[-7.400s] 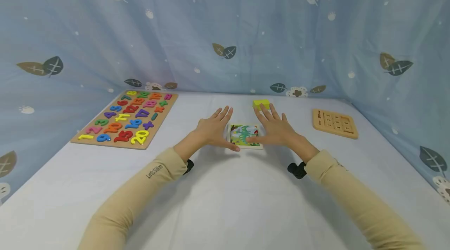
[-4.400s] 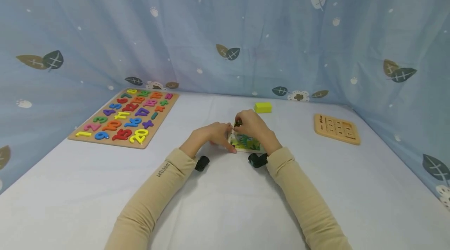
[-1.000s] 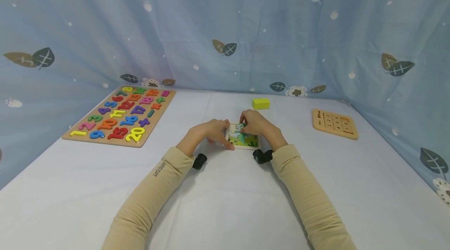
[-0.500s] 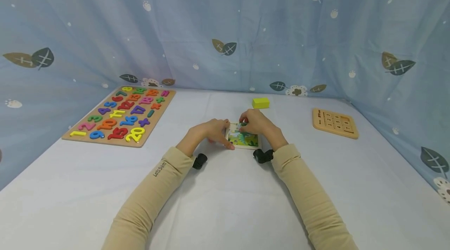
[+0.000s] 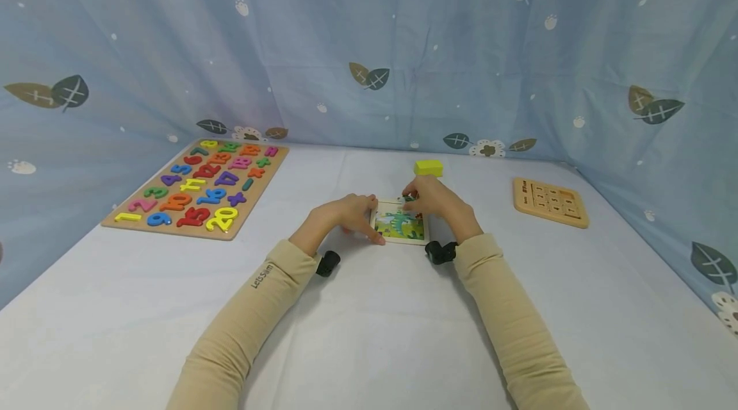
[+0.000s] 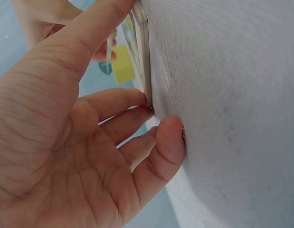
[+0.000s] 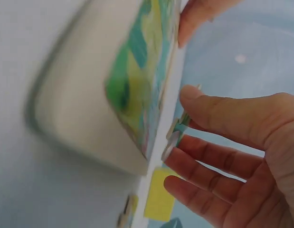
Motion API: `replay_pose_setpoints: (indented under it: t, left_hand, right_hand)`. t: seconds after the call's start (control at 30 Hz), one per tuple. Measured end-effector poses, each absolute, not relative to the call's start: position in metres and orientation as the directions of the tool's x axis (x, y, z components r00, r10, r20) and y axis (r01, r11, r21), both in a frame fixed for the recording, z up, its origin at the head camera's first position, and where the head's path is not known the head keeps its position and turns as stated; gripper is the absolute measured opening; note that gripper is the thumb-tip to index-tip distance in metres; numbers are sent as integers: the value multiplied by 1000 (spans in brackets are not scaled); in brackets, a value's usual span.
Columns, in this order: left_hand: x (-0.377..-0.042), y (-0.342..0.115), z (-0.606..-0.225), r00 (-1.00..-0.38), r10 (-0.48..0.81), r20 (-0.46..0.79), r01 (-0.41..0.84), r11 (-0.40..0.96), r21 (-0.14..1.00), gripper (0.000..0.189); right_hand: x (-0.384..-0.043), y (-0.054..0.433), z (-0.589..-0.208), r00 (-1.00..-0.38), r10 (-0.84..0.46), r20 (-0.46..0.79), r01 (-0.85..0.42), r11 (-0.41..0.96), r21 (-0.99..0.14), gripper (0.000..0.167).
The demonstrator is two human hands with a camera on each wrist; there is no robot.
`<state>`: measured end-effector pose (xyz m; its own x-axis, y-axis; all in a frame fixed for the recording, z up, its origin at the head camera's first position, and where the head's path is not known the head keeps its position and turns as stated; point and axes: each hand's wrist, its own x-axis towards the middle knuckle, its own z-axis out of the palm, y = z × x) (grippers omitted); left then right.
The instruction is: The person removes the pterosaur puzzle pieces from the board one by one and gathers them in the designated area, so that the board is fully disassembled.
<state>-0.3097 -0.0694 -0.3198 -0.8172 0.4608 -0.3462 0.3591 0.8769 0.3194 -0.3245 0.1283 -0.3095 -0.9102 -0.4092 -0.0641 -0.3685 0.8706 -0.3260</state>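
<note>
Now the right hand [image 5: 435, 196] shifts rightward, narrowly pinching a seemingly unplaced puzzle piece [image 7: 178, 127]; the left hand [image 5: 350, 214], spread wider, grips the dinosaur puzzle [image 5: 399, 225].

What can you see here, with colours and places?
Square dinosaur-picture puzzle: 1, mostly green, pale-framed, table centre
Flat puzzle piece: 1, partly green, by the puzzle's far edge
Rectangular block: 1, yellow, beyond the puzzle
Large wooden number board: 1, tan, left side
Raised numerals and signs: many, multicoloured, on that board
Small wooden number board: 1, light brown, right side
Tablecloth: 1, white, underneath
Leaf-print fabric backdrop: 1, blue, behind
Wrist cameras: 2, black, at the wrists
Sleeves: 2, beige, forearms
Left hand: 1, bare, gripping the puzzle's left side
Right hand: 1, bare, pinching the piece
</note>
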Motion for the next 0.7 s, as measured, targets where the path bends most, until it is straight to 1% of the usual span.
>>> replay_pose_setpoints:
  t: [0.27, 0.53, 0.7]
  left_hand:
    - [-310, -69, -320, -820, 459, -341, 358, 877, 321, 100]
    - [-309, -69, -320, -819, 453, -352, 350, 881, 318, 102]
    - [-309, -69, -319, -816, 457, -354, 352, 879, 321, 101]
  right_hand:
    - [-325, 148, -302, -917, -393, -76, -347, 875, -337, 37]
    - [-327, 165, -300, -919, -387, -78, -348, 888, -302, 34]
    - [-330, 176, -300, -927, -358, -110, -312, 901, -302, 36]
